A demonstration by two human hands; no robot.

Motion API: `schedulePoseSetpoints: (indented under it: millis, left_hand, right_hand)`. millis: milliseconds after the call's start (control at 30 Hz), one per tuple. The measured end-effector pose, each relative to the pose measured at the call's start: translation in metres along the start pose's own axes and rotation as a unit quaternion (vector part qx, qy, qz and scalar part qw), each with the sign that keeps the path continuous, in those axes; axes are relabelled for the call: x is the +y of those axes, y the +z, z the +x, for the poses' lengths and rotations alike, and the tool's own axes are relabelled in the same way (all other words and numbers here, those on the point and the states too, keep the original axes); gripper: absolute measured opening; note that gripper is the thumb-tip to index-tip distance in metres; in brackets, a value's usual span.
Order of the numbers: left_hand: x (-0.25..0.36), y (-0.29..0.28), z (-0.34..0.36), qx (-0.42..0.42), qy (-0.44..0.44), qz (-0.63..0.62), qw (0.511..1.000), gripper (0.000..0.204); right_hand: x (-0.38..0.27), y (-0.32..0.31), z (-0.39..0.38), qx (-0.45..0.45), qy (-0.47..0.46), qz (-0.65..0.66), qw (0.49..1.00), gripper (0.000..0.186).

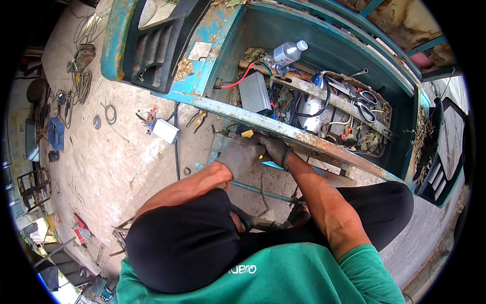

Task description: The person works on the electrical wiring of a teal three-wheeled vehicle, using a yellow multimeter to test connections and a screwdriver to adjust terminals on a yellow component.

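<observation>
The left hand (237, 154) and the right hand (276, 149), both in grey gloves, meet just below the rusty front rim (324, 143) of a teal metal compartment. A small yellow piece (247, 134) shows at the far side of the left hand, by its fingertips, near that rim. The fingers of both hands bend inward toward each other, but the gloves hide their tips, so I cannot tell whether either set is clamped on the yellow piece or on something else. Inside the compartment lie a silver finned box (255, 93), with a red cable (239, 81) near its upper left, a clear plastic bottle (289, 52) tipped on its side, a long metal bar (309, 90) running slantwise, and black-handled scissors (366, 112) toward the right. On the floor (136, 167) to the left, a white box (165, 131) rests beside a bunch of wires (148, 117), with yellow-and-black pliers (196, 120) nearby.
</observation>
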State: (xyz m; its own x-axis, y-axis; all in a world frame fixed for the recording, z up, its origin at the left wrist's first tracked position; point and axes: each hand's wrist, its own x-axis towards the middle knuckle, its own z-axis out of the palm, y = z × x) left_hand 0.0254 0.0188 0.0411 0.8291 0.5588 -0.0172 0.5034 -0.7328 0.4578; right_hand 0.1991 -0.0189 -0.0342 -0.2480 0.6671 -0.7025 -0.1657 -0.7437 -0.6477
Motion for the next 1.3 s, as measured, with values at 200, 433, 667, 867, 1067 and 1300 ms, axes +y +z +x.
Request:
schedulePoseSetpoints:
  millis: [200, 433, 667, 867, 1067, 1300]
  left_hand:
    - [0.001, 0.002, 0.004, -0.005, 0.001, 0.006, 1.0, 0.018]
    - [-0.001, 0.0, 0.001, 0.003, 0.005, -0.019, 1.0, 0.018]
    - [0.002, -0.003, 0.003, -0.007, -0.029, -0.021, 0.999, 0.014]
    - [0.011, -0.039, 0.001, -0.015, -0.027, -0.093, 0.995, 0.012]
    - [0.066, -0.194, 0.028, -0.154, 0.012, -0.2, 0.968, 0.015]
    - [0.127, -0.265, 0.153, -0.184, -0.003, -0.12, 0.976, 0.019]
  right_hand:
    - [0.028, -0.016, 0.023, 0.02, -0.033, -0.058, 0.998, 0.04]
    - [0.009, -0.006, 0.008, 0.015, 0.0, -0.021, 1.0, 0.042]
    - [0.001, 0.002, 0.003, 0.045, 0.011, -0.018, 0.999, 0.043]
    - [-0.038, 0.011, -0.025, -0.012, 0.057, -0.007, 0.998, 0.046]
    - [-0.022, 0.011, -0.009, 0.01, 0.002, -0.049, 0.999, 0.051]
    - [0.003, 0.0, 0.009, -0.01, -0.001, 0.032, 0.999, 0.052]
